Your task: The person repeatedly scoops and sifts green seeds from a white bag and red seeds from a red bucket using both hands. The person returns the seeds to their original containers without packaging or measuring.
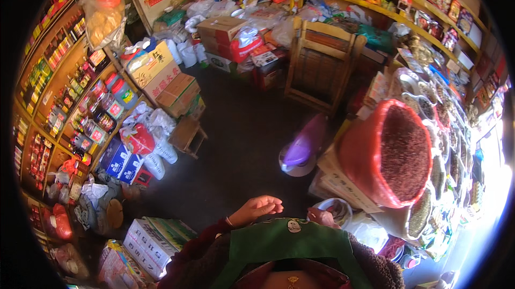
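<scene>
My left hand (257, 209), with its fingers loosely curved, is in the air in front of the green apron (287, 236) and holds nothing visible. To the right, my right hand (323, 217) is partly hidden by the apron; its fingers cannot be made out. It is close to a white bucket (347, 211) with reddish contents. Beyond the hands, a purple plastic bag (303, 144) lies or stands over a round pale object on the dark floor. A tall red-lined sack (360, 152), filled with small dark red dried goods, rises right of the bag.
At left, shelves (60, 144) carry bottles and jars, with a small wooden stool (188, 136) and cardboard boxes (177, 92) nearby. A folded wooden chair or frame (320, 64) stands ahead. Open sacks of dried goods (422, 212) line the right. White cartons (147, 244) are at lower left.
</scene>
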`<action>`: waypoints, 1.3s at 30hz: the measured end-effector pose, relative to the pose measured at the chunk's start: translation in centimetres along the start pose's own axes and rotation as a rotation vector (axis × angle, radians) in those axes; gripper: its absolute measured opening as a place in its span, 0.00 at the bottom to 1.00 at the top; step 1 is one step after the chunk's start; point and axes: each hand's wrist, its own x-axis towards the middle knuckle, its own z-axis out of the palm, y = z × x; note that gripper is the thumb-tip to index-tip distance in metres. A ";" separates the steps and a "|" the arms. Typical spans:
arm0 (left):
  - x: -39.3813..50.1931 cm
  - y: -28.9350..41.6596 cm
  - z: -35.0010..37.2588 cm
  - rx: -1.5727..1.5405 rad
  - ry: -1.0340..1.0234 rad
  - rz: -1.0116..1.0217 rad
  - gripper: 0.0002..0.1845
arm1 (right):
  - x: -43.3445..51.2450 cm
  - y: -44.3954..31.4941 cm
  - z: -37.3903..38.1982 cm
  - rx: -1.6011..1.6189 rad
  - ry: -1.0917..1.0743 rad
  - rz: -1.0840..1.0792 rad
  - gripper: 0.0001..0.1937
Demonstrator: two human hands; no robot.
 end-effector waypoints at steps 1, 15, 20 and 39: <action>-1.4 -0.4 -1.8 -0.001 0.058 -0.010 0.19 | -0.8 0.4 1.5 -0.006 -0.108 0.155 0.14; -6.4 3.5 -17.7 -0.222 0.380 0.253 0.16 | 4.8 3.3 7.1 -0.043 -0.432 0.618 0.14; -3.5 17.8 -18.2 -0.100 -0.011 0.597 0.31 | 11.7 6.1 7.7 -0.047 -0.476 0.664 0.14; 14.9 38.4 -26.5 -0.674 -0.735 0.835 0.62 | 56.6 4.5 8.7 -0.002 -0.516 0.240 0.15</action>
